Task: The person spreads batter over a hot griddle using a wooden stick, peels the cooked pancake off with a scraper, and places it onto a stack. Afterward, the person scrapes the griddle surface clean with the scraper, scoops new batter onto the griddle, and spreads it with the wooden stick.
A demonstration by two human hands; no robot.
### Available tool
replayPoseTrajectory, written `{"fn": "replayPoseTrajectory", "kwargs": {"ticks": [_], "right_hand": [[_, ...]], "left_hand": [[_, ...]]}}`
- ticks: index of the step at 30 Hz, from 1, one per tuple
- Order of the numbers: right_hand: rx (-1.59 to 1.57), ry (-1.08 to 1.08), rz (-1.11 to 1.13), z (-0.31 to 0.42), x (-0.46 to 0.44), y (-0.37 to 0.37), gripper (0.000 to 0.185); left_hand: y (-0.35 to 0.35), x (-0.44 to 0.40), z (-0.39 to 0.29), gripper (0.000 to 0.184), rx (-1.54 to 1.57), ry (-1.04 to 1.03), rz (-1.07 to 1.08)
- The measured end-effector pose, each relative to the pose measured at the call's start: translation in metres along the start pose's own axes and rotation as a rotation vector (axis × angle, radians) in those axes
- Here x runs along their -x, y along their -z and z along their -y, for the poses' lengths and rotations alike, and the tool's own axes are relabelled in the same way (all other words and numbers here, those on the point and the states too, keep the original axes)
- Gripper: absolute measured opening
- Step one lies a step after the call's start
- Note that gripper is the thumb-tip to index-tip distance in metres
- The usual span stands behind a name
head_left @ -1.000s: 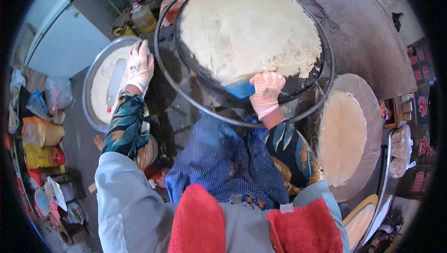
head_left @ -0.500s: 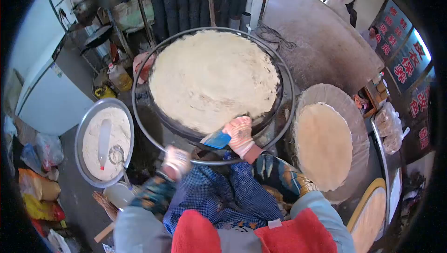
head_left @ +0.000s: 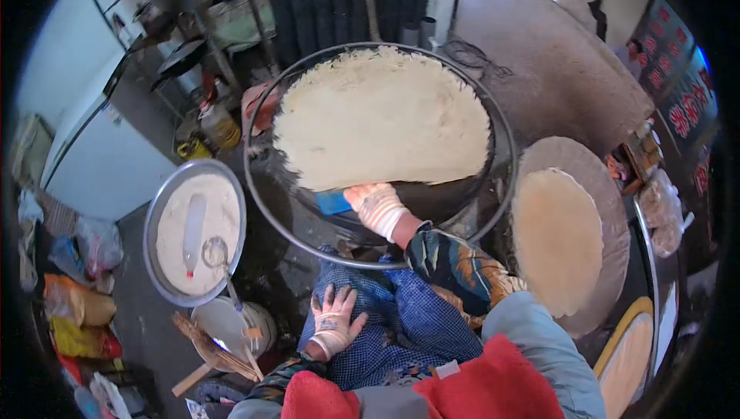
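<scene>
A large pale flatbread (head_left: 385, 118) lies on a round dark griddle (head_left: 439, 201), its near edge folded or cut nearly straight. My right hand (head_left: 378, 209), in a striped glove, is closed on a blue scraper (head_left: 333, 202) at that near edge. The fingertips reach the edge of the flatbread; whether they press on it is hard to see. My left hand (head_left: 337, 325), gloved with bare fingertips, rests spread on the blue checked cloth (head_left: 370, 303) over my lap. It holds nothing. A metal ring (head_left: 301, 245) surrounds the griddle.
On the left stands a metal basin (head_left: 158, 265) of flour-like powder or batter, with a bottle (head_left: 194, 234) and a ladle (head_left: 216, 252) in it. Below it are a bucket (head_left: 266, 326) and a brush (head_left: 204, 342). Finished flatbread (head_left: 559, 242) lies on the right.
My left hand has dropped from beside the metal ring to my lap and spread out. My right hand and the scraper have shifted left along the flatbread's near edge, which is now straighter.
</scene>
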State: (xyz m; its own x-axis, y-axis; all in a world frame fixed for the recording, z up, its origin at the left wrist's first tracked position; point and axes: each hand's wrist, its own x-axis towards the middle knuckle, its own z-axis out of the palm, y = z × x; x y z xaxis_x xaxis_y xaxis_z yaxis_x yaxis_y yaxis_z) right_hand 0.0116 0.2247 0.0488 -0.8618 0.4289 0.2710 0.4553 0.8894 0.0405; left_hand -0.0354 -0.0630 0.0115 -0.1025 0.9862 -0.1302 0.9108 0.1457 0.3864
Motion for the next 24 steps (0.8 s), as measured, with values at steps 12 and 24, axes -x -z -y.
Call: {"fn": "replayPoseTrajectory", "kwargs": {"ticks": [12, 24], "right_hand": [[-0.009, -0.051, 0.122, -0.005, -0.043, -0.001, 0.03], [-0.096, -0.034, 0.223, -0.008, -0.072, 0.012, 0.023]], "left_hand": [[0.008, -0.012, 0.001, 0.065, 0.058, 0.036, 0.068], [0.038, -0.04, 0.025, 0.055, 0.348, -0.019, -0.361]]}}
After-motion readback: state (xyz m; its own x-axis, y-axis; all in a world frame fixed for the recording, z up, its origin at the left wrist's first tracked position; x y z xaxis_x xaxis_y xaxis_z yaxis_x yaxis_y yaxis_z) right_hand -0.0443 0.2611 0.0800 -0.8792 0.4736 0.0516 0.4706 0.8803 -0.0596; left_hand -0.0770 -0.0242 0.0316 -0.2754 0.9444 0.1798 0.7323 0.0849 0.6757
